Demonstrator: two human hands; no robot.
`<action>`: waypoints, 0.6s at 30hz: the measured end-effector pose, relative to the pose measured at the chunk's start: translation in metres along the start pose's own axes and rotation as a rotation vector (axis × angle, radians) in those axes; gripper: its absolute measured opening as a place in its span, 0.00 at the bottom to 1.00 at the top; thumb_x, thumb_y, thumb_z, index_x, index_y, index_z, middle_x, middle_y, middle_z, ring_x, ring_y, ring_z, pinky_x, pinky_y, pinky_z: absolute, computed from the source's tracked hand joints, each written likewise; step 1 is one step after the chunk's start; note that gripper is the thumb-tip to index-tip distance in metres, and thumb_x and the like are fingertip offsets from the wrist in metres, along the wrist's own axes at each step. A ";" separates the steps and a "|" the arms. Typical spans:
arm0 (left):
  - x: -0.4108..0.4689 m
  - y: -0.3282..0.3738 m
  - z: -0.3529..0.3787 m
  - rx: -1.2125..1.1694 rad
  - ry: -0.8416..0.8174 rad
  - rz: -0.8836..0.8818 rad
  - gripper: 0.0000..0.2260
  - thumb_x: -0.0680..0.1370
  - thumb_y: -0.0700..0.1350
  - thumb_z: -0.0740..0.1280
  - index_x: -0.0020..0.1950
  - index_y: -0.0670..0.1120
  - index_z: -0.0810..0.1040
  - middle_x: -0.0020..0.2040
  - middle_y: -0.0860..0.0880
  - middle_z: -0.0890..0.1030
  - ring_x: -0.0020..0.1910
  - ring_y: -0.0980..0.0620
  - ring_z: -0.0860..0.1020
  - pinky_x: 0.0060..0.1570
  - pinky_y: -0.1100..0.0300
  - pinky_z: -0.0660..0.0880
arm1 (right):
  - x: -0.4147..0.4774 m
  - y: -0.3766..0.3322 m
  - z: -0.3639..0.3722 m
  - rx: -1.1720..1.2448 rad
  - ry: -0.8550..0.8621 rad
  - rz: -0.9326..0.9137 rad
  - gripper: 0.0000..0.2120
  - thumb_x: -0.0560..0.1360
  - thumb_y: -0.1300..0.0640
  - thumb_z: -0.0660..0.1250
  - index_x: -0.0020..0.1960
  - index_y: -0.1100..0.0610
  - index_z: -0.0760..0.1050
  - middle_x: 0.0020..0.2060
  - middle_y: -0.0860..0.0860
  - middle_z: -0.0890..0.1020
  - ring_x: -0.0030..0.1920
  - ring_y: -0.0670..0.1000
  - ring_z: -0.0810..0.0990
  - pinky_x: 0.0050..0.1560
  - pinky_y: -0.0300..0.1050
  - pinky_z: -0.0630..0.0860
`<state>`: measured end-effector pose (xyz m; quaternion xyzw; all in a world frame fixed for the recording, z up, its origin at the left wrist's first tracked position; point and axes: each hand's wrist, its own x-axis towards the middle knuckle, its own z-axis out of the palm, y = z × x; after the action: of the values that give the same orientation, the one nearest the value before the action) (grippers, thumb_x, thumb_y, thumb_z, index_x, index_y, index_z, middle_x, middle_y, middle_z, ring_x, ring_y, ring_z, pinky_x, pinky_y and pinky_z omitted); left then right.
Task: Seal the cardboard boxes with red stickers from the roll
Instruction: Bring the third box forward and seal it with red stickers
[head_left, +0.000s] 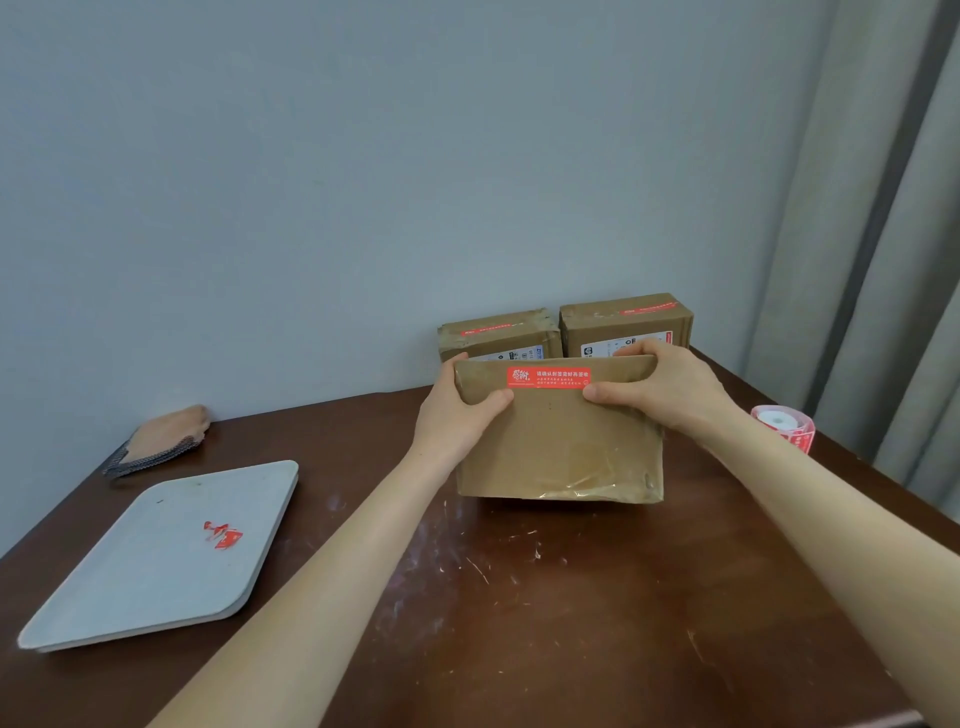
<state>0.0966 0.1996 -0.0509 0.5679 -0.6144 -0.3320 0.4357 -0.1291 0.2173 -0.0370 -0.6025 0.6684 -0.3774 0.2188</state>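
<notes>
Cardboard box (561, 447) | scratched brown table (519, 597) | grey-blue wall (363, 182) | curtain (862, 249)

Table (571, 623): dark brown wood, fills the lower half of the frame; pale scratches and scuffs at centre.
Tray (130, 582): pale grey, rounded corners, flat on the table, lower left.
Red scraps (224, 535): crumpled, lying on the tray.
Cloth item (161, 439): pinkish-tan, dark scalloped edge, on the table at left, beyond the tray.
Wall (363, 182): plain blue-grey, upper frame.
Curtain (883, 260): grey, right edge.
</notes>
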 end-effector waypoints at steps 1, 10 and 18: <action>0.000 0.001 0.001 -0.003 0.009 -0.003 0.32 0.72 0.54 0.71 0.73 0.54 0.61 0.63 0.54 0.74 0.61 0.52 0.74 0.61 0.51 0.73 | 0.000 0.000 0.000 -0.012 0.001 0.000 0.29 0.61 0.36 0.76 0.55 0.45 0.70 0.51 0.47 0.76 0.48 0.48 0.76 0.38 0.44 0.78; 0.004 0.004 0.002 -0.036 0.033 -0.027 0.29 0.71 0.55 0.72 0.69 0.54 0.65 0.60 0.53 0.76 0.58 0.52 0.76 0.59 0.50 0.75 | -0.002 -0.003 0.001 -0.115 0.060 0.006 0.31 0.60 0.31 0.72 0.56 0.45 0.70 0.49 0.45 0.75 0.49 0.49 0.75 0.42 0.46 0.75; 0.000 0.004 0.007 0.063 0.107 0.077 0.32 0.73 0.56 0.70 0.73 0.52 0.61 0.66 0.53 0.72 0.65 0.52 0.72 0.61 0.53 0.72 | 0.001 0.000 0.000 -0.067 0.027 -0.003 0.25 0.63 0.35 0.73 0.53 0.46 0.71 0.49 0.47 0.78 0.50 0.51 0.77 0.48 0.52 0.79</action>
<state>0.0884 0.1992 -0.0497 0.5741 -0.6219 -0.2647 0.4622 -0.1293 0.2161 -0.0367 -0.6053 0.6826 -0.3634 0.1889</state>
